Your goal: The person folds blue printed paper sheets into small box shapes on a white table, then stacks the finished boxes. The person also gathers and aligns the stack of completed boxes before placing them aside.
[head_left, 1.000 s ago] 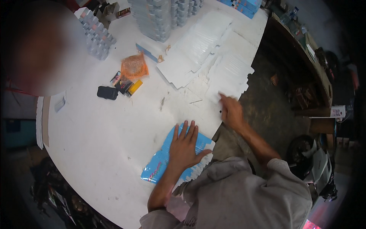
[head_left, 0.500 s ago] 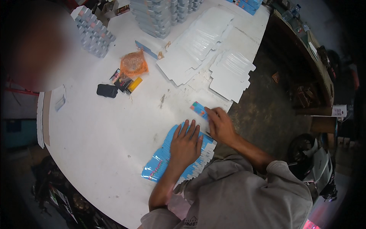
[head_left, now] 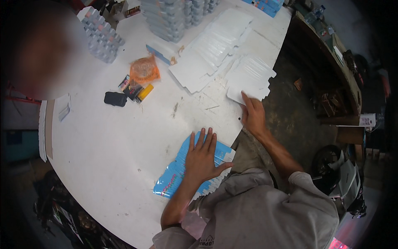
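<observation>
From above, the left hand (head_left: 202, 157) lies flat, fingers spread, pressing a fanned stack of flat blue-and-white cardboard packets (head_left: 178, 174) at the white table (head_left: 107, 145) edge. The right hand (head_left: 253, 114), fingers together, touches the nearest corner of a white flat-carton stack (head_left: 251, 76) just beyond it

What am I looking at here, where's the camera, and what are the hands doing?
This is no machine: a person is working with bare hands. The camera sits on their head and looks down, and its wide lens bends straight edges. The left hand lies flat on a fanned stack of blue flat cartons near the edge of the white table. The right hand touches the nearest white flat cartons at the table's edge; neither hand grips anything. Further off lie more white cartons, an orange bag, a small black object and stacks of grey boxes.
</observation>
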Demonstrator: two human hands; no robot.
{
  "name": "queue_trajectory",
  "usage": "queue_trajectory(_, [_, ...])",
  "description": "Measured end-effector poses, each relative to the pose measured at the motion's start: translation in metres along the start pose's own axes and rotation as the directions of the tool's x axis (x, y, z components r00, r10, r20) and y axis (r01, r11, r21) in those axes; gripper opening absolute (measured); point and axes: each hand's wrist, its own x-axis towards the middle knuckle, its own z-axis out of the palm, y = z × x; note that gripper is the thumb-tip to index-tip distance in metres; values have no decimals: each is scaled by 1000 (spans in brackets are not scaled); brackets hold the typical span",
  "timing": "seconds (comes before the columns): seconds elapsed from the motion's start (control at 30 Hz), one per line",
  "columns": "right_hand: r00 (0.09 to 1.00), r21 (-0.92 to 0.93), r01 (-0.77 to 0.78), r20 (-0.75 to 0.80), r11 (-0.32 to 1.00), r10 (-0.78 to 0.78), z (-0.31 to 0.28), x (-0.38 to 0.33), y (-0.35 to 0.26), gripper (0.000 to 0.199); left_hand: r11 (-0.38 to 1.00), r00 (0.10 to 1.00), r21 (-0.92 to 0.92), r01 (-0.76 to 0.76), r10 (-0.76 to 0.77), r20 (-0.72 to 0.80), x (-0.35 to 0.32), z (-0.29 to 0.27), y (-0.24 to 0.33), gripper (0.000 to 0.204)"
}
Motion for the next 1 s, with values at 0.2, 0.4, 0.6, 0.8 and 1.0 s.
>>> queue_trajectory(0.2, [974,-20,210,95,978,-207,-18,-13,-62,40,997,998,-58,58,-56,43,-3,20,-13,60])
queue_trajectory(0.4, [908,409,-152,417,900,-36,-14,-48,-78,30,958,998,279,-63,54,39,5,10,2,64])
queue_trajectory(0.6, [979,-113,81,-175,990,-100,2,8,-13,49,999,1000,40,-27,27,12,3,3,1,57])
queue_trajectory(0.8, [959,-110,261,145,959,-244,-14,-9,-55,51,999,991,15,52,-53,125,3,15,-4,54])
queue_trajectory(1.0, [870,361,-247,492,899,41,-22,-38,-84,38,962,998,265,-63,54,43,4,10,7,75])
